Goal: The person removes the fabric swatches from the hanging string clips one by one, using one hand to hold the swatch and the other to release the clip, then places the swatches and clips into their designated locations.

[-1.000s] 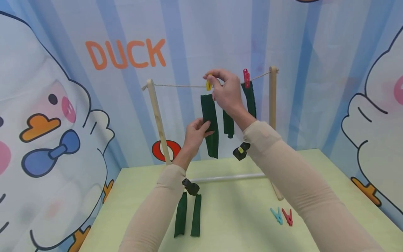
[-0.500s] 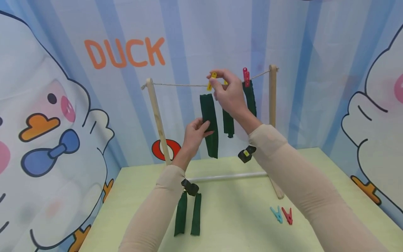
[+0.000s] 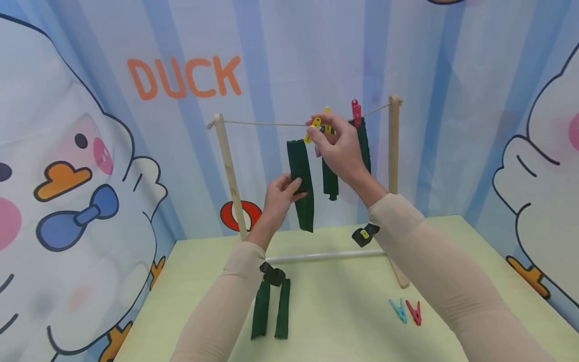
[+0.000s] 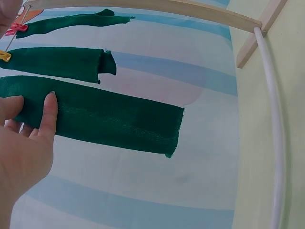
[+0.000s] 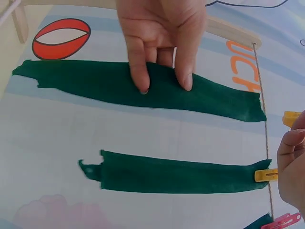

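Observation:
My left hand (image 3: 278, 198) pinches a dark green cloth strip (image 3: 305, 213) by its left edge, thumb in front. The strip hangs just under the rope (image 3: 267, 123); its top end lies close to the rope in the right wrist view. Between thumb and fingers, my right hand (image 3: 338, 148) grips a yellow clothespin (image 3: 313, 130), up and right of the strip's top. Behind that hand, another yellow clothespin (image 5: 266, 175) fastens a second green strip (image 5: 143, 171) to the rope. Further right, a red clothespin (image 3: 356, 113) holds a third strip (image 3: 363, 146).
Two wooden posts (image 3: 229, 176) carry the rope, with a white bar (image 3: 325, 256) low between them. Two more green strips (image 3: 282, 309) lie front left on the pale table (image 3: 344, 311). A blue clothespin (image 3: 398, 310) and a red one (image 3: 413, 312) lie at the right.
My right hand has shifted right and slightly down with its yellow clothespin, uncovering the other yellow clothespin on the rope. The left hand keeps the strip in nearly the same place.

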Action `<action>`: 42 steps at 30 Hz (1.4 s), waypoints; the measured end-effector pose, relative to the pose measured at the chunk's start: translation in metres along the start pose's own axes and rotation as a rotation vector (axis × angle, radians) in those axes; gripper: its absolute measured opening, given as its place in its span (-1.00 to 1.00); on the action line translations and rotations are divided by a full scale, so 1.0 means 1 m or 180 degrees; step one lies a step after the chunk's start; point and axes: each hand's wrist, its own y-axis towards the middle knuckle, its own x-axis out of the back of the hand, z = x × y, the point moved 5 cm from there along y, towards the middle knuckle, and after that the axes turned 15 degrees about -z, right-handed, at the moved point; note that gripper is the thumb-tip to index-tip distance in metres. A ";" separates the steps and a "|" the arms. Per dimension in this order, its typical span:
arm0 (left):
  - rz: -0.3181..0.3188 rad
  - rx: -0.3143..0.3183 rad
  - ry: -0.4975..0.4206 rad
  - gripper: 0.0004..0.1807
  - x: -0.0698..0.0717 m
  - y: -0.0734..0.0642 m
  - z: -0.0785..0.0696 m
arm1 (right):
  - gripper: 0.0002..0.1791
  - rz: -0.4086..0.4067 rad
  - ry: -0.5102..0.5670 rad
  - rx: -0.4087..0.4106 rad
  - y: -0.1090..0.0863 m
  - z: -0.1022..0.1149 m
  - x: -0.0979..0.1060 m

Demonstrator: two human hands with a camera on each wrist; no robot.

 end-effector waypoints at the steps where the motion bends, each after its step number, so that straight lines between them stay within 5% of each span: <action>1: -0.0009 0.0018 0.0000 -0.91 0.001 -0.001 0.001 | -0.67 0.0001 -0.0004 -0.0006 -0.002 -0.002 0.002; 12: 0.0040 0.0139 -0.0002 -0.77 0.010 -0.016 0.017 | -0.69 -0.0063 -0.0336 -0.0087 -0.029 -0.030 0.034; 32: -0.0013 0.0217 -0.0011 -0.90 0.018 -0.033 0.034 | -0.68 -0.0097 -0.0722 -0.0355 -0.077 -0.069 0.080; 38: -0.0004 0.0309 -0.0005 -0.89 0.019 -0.038 0.043 | -0.71 -0.0089 -0.0930 -0.0289 -0.088 -0.071 0.088; 42: 0.0040 0.0339 0.0038 -0.86 0.022 -0.042 0.047 | -0.72 -0.0031 -0.1120 -0.0332 -0.097 -0.052 0.090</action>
